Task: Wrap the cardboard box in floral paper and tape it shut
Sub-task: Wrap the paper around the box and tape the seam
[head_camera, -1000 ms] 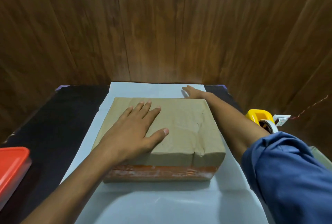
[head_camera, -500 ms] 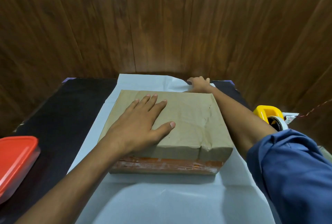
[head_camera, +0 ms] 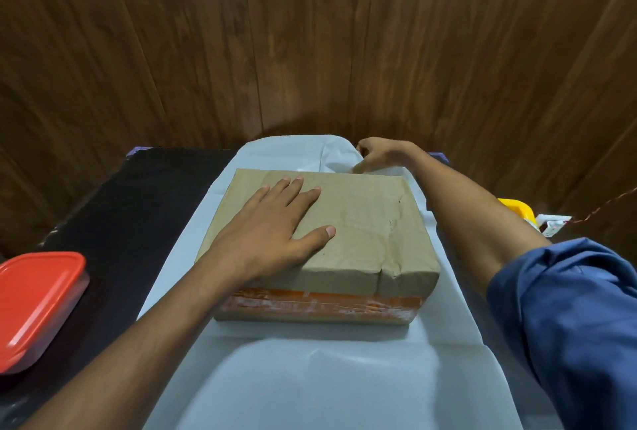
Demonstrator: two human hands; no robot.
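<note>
left hand flat on box, right hand pinching paper

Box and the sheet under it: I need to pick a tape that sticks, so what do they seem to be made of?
Box: apparently cardboard covered in matte brown kraft-like paper, creased and folded at the near edge, with a glossy orange band, perhaps tape, along the front. Sheet: thin, pale, matte paper, judging by its soft folds and how it lifts and crumples where the right hand grips it.

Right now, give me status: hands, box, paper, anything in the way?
Left hand flat on box, pinning it. Right hand pinching paper's far edge, lifted behind box. No tape on yet. Nothing in the way; tape dispenser off right.
</note>
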